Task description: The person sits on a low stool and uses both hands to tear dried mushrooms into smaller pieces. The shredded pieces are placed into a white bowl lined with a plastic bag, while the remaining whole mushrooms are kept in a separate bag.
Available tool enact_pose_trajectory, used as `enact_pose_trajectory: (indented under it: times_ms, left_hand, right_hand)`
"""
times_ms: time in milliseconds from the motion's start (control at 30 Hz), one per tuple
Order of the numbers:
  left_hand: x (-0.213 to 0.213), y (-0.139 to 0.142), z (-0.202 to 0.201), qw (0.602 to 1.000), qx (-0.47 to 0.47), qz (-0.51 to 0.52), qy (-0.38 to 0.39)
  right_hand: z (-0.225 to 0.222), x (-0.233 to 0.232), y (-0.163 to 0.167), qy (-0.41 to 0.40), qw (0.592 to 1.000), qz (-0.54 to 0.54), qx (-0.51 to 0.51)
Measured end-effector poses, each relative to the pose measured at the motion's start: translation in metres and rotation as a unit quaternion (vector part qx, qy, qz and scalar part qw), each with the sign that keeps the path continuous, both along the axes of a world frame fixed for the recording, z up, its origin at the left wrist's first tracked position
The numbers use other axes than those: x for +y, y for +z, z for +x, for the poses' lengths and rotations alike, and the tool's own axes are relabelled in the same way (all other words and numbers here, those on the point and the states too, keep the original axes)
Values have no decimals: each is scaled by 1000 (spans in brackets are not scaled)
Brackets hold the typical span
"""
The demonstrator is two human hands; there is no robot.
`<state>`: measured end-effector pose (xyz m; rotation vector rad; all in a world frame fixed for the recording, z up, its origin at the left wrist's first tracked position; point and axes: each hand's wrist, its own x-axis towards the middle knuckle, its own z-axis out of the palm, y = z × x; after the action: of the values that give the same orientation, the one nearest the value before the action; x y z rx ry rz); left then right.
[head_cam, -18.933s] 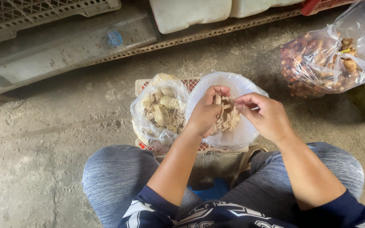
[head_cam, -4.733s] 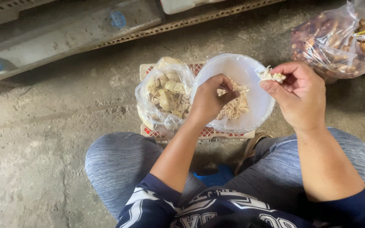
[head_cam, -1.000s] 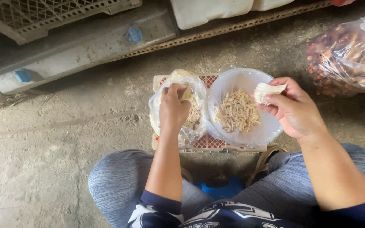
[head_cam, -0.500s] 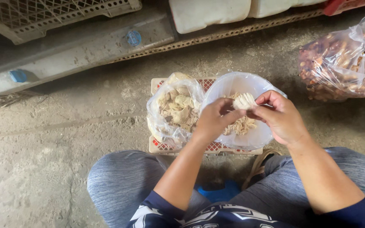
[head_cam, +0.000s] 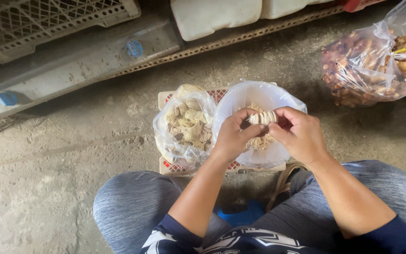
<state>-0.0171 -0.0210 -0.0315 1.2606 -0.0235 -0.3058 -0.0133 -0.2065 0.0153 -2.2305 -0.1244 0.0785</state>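
Two hands [head_cam: 264, 134]; three plastic bags [head_cam: 184, 124]; one basket [head_cam: 165, 165].

Soft, even daylight fills the scene, bright enough to show the grain of the grey concrete floor [head_cam: 48, 178]. Shadows are faint and diffuse; the darkest patch lies under the person's knees, around the blue object on the ground [head_cam: 240, 217]. Mild white glare sits on the crinkled clear plastic bag of brown pieces [head_cam: 377, 61] and on the translucent white plastic bag [head_cam: 240, 96]. Focus is sharp at centre; lines bow slightly toward the edges, as along the pale lattice plastic crate [head_cam: 48, 19].
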Motion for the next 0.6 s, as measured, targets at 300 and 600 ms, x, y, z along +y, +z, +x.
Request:
enact_pose_trajectory:
  times_ms: [300, 600]
  left_hand:
    - [-2, 2, -1, 998, 30, -49, 16]
    - [6, -3, 5, 996, 56, -61, 38]
  right_hand:
    - [1, -1, -7, 29, 996, -64, -62]
    - [21, -16, 3, 1, 984, 169, 52]
